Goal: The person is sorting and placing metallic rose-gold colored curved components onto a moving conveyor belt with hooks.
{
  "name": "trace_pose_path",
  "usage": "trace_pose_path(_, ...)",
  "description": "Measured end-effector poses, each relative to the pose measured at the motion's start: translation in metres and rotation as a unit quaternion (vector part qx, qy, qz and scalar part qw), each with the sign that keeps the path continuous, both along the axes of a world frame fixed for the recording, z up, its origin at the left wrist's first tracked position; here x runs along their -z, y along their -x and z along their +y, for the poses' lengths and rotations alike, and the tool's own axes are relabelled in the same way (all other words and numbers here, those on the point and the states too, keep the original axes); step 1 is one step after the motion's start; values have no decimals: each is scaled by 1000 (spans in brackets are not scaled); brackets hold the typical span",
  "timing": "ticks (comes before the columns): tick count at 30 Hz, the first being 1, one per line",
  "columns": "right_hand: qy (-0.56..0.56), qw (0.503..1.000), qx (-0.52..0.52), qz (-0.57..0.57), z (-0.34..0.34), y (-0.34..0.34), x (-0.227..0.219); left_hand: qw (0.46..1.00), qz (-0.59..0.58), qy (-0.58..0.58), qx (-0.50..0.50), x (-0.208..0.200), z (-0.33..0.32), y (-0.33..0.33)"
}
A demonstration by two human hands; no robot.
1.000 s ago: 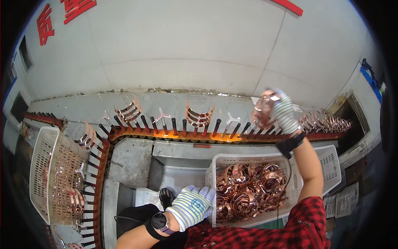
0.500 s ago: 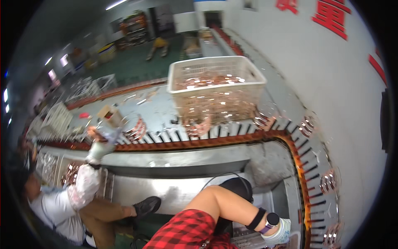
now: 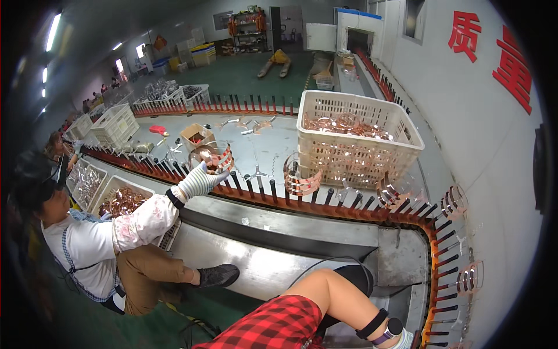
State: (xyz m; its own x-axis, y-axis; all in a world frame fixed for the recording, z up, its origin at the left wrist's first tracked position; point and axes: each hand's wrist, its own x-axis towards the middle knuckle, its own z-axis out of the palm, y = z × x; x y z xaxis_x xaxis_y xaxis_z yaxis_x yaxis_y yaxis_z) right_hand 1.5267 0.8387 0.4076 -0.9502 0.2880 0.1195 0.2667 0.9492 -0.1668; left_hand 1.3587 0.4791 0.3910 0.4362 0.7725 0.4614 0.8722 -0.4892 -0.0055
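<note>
My left hand [image 3: 403, 341], in a pale striped glove, shows only at the lower edge on the right. Its fingers are cut off, so what it holds is hidden. A dark watch and a black band circle that forearm, below a red and black plaid sleeve. Beside it runs an orange-brown rail [image 3: 433, 291] with black upright pegs. My right hand is out of view. A stack of shiny copper-coloured curved bands [image 3: 469, 278] sits by the rail's pegs near my left hand, and more bands [image 3: 303, 181] stand farther along it.
A white slotted crate [image 3: 360, 148] full of copper-coloured pieces stands behind the rail. At left a seated co-worker's striped-gloved hand [image 3: 200, 181] reaches to copper bands on the rail. A metal trough [image 3: 244, 262] lies between us. A small cardboard box [image 3: 197, 138] stands beyond.
The view has swung, so the scene sits farther right and is sharper. My left hand has slipped mostly below the lower edge. The co-worker's hand has moved right, to the copper bands.
</note>
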Motion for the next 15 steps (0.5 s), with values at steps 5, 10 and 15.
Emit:
trace_pose_path(5,63,997,31,-16,-43,-55,6,998,20,52,18,-23,-11,-6)
trace_pose_path(10,125,990,43,-37,-84,-82,14,994,36,107,17,-33,-10,-12)
trace_pose_path(15,180,981,44,-60,-123,-90,15,994,19,107,-14,-25,-17,-12)
